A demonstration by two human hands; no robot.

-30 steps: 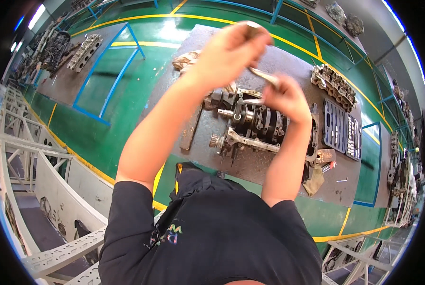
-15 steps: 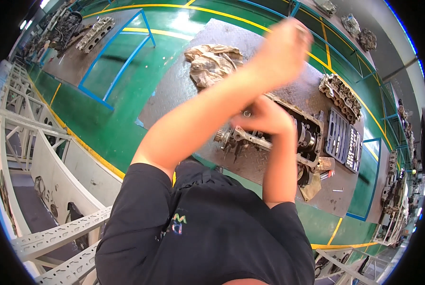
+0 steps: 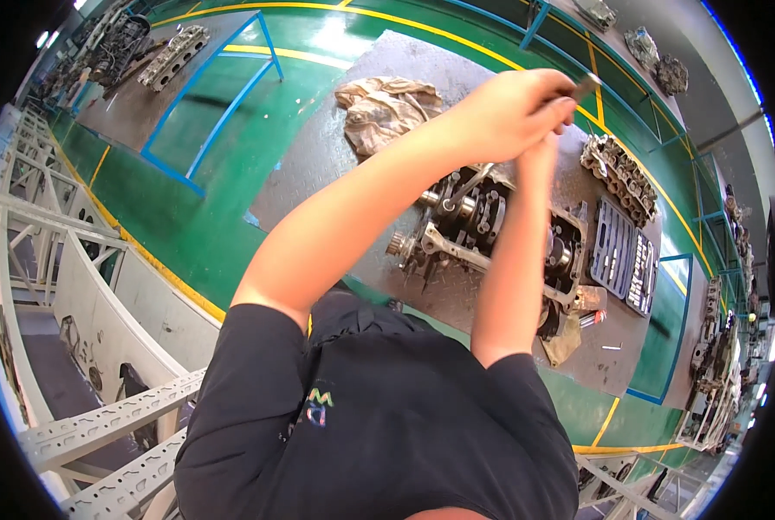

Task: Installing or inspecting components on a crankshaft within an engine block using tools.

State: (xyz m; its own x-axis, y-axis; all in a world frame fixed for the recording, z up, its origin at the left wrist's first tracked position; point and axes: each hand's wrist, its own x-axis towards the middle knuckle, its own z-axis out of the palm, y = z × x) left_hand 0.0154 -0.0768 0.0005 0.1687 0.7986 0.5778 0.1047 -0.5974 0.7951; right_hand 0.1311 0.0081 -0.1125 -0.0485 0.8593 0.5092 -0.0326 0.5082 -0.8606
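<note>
My left hand [image 3: 522, 108] is closed around the far end of a long-handled socket wrench [image 3: 468, 187], whose metal tip sticks out past the fist. The wrench's lower end meets the crankshaft area of an engine block [image 3: 565, 253] lying on the metal-topped table [image 3: 439, 299]. My left forearm and hand cover the middle of the handle. Close against the left hand, at the top of a raised forearm, is my right hand [image 3: 539, 149]. Its fingers are mostly hidden, so I cannot tell its grip.
A crumpled cloth [image 3: 387, 113] lies at the table's far left. Beyond the block are a cylinder head [image 3: 619, 180] and an open tool case [image 3: 617, 251]. A small hex key [image 3: 612, 347] rests near the right edge. A blue frame [image 3: 210, 139] stands left; white metal racks [image 3: 110, 425] stand close at lower left.
My right hand has left the wrench's lower end and moved up and right beside the left hand. My left hand has come down slightly and to the right. More of the block shows.
</note>
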